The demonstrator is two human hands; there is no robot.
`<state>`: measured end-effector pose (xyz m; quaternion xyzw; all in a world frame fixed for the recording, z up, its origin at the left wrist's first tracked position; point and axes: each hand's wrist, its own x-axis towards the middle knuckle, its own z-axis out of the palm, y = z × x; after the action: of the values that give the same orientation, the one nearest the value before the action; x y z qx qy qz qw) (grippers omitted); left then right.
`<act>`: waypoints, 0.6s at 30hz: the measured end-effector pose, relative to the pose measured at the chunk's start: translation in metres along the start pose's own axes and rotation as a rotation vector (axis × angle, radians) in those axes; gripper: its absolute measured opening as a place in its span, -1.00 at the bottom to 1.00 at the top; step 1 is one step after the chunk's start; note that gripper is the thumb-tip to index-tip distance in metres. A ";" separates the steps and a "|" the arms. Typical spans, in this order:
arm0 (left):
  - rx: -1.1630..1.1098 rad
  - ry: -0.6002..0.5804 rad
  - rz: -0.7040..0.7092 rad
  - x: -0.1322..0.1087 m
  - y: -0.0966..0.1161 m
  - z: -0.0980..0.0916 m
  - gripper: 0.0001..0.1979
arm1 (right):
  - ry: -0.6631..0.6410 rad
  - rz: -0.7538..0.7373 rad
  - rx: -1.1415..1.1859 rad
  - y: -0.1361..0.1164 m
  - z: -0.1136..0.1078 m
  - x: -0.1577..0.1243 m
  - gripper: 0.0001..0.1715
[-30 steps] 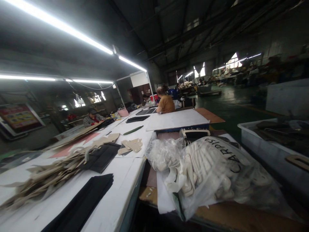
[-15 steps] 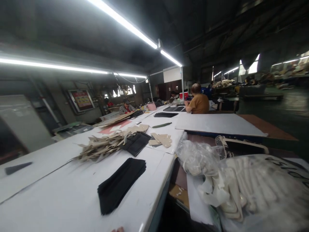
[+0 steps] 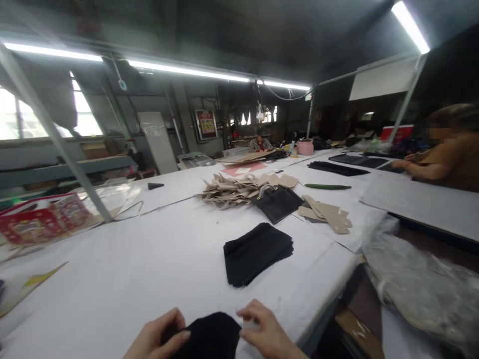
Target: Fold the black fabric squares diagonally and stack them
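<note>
Black cloth (image 3: 207,335) sits between both hands, close in; left hand (image 3: 155,335) half curled, holding its left side; right hand (image 3: 264,331) loosely open at its right edge, grip unclear; black stack (image 3: 258,254) lies straight ahead.

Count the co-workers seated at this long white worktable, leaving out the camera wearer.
2: the far co-worker sits at the distant end of the white worktable, and the near co-worker sits at its right, cut off by the frame edge. Others may be hidden.

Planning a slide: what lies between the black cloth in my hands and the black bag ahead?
Head view: a folded black fabric stack on the white table, between the black cloth in the left hand and right hand and the black bag.
</note>
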<state>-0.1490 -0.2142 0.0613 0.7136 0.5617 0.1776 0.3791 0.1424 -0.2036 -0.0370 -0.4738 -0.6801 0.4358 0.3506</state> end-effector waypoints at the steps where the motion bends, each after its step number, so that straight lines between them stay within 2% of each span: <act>1: -0.016 -0.020 0.011 0.002 0.012 0.004 -0.56 | 0.006 -0.014 -0.004 -0.007 -0.010 0.001 -0.44; 3: -0.052 -0.080 0.042 0.005 0.045 0.012 -0.62 | -0.050 -0.043 -0.021 -0.020 -0.027 0.004 -0.12; 4: -0.072 -0.107 0.060 0.006 0.062 0.015 -0.66 | -0.107 -0.060 -0.027 -0.026 -0.033 0.006 -0.02; 5: -0.102 -0.135 0.077 0.008 0.079 0.016 -0.70 | -0.175 -0.084 -0.023 -0.032 -0.038 0.008 -0.02; 6: -0.136 -0.170 0.092 0.011 0.093 0.016 -0.73 | -0.248 -0.106 -0.007 -0.037 -0.044 0.011 -0.10; 8: -0.208 -0.196 0.107 0.021 0.111 0.014 -0.76 | -0.360 -0.085 0.054 -0.045 -0.056 0.016 -0.47; 9: -0.241 -0.183 0.104 0.028 0.113 0.013 -0.75 | -0.399 -0.045 0.085 -0.049 -0.064 0.020 -0.64; 11: -0.305 -0.104 0.073 0.045 0.107 0.013 -0.71 | -0.413 0.043 0.113 -0.052 -0.083 0.030 -0.78; 15: -0.472 0.064 0.009 0.092 0.073 0.032 -0.68 | -0.253 0.042 -0.077 -0.046 -0.134 0.066 -0.74; 18: -0.429 0.257 0.058 0.134 0.056 0.054 -0.78 | -0.257 0.039 -0.238 -0.037 -0.169 0.109 -0.74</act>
<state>-0.0343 -0.1116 0.0448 0.6040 0.5342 0.3928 0.4422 0.2474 -0.0620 0.0671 -0.4655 -0.7568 0.4161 0.1934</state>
